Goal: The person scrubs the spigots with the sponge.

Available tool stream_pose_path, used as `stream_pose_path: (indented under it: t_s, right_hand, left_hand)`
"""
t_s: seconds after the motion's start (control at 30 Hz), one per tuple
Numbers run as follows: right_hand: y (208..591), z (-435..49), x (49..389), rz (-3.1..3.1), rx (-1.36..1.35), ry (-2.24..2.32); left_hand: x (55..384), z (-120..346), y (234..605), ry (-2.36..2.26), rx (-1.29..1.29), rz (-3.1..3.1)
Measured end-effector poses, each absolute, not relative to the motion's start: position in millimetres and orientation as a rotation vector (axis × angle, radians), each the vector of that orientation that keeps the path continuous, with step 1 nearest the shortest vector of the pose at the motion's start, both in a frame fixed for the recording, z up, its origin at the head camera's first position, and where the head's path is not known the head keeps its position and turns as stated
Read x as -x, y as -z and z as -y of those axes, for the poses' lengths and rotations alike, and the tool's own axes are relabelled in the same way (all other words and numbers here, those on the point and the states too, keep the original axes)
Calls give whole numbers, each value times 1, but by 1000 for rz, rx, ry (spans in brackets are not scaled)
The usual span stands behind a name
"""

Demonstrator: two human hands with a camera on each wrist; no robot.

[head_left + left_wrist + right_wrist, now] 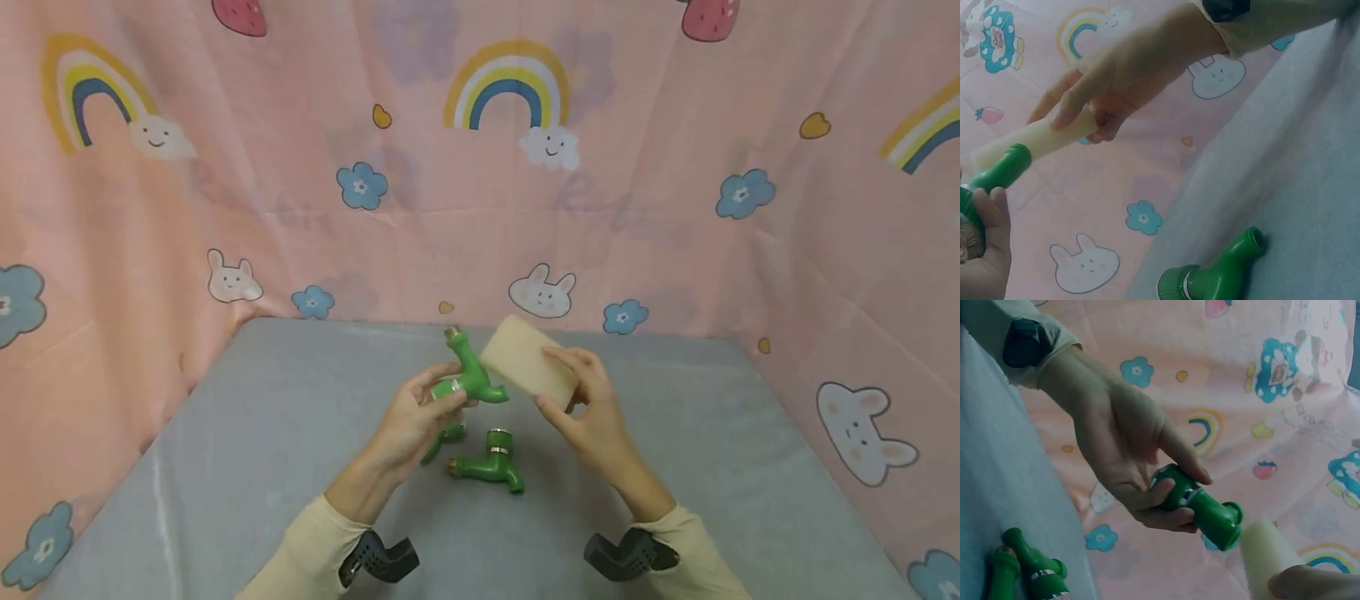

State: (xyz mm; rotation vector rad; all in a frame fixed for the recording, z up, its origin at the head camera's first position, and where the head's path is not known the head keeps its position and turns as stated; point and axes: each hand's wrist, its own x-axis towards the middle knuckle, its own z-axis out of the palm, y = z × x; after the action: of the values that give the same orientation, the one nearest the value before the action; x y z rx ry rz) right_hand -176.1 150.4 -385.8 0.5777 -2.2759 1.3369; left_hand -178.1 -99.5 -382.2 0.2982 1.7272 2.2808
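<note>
My left hand (408, 419) grips a green plastic tap (472, 375) by its knob end, raised over the table; its brass-coloured threaded end points up. A cream sponge block (528, 362) is pinched between the thumb and fingers of my right hand (596, 417), tilted close beside the tap. Whether sponge and tap touch, I cannot tell. On the table below lies another green tap (491, 469). Behind my left hand, a further green tap (453, 432) is partly hidden. The right wrist view shows the held tap (1213, 515) near the sponge (1266, 553).
A grey cloth (247, 467) covers the table. Pink printed curtain (480, 208) hangs behind and at both sides, meeting the table's edges. Black wrist devices (382, 557) sit on both cream sleeves (311, 550).
</note>
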Motion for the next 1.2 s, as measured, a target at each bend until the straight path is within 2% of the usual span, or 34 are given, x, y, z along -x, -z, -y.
stream_pose_path:
  t_s: [0.13, 0.33, 0.47, 0.6, 0.83, 0.9, 1.1, 1.2]
  right_hand:
    - [378, -156, 174, 2237, -600, -1431]
    - [374, -146, 165, 2197, -931, -1572]
    - [379, -151, 173, 2205, -830, -1574]
    - [379, -160, 176, 2132, -670, -1568]
    - [377, -149, 165, 2156, -908, -1524]
    - [379, -148, 169, 2203, -877, -1460]
    - [384, -165, 189, 2189, -504, -1424]
    - [380, -168, 186, 2126, -501, -1454]
  left_hand:
    - [180, 101, 384, -2357, -225, -1623]
    - [177, 103, 383, -2345, -437, -1434]
    - [174, 104, 382, -2305, -536, -1370]
    - [171, 103, 382, -2273, -521, -1377]
    - [172, 102, 379, -2225, -503, -1490]
    - [172, 101, 379, -2207, -496, -1533]
    - [174, 97, 379, -2128, -445, -1690]
    - [175, 96, 381, -2124, -416, -1786]
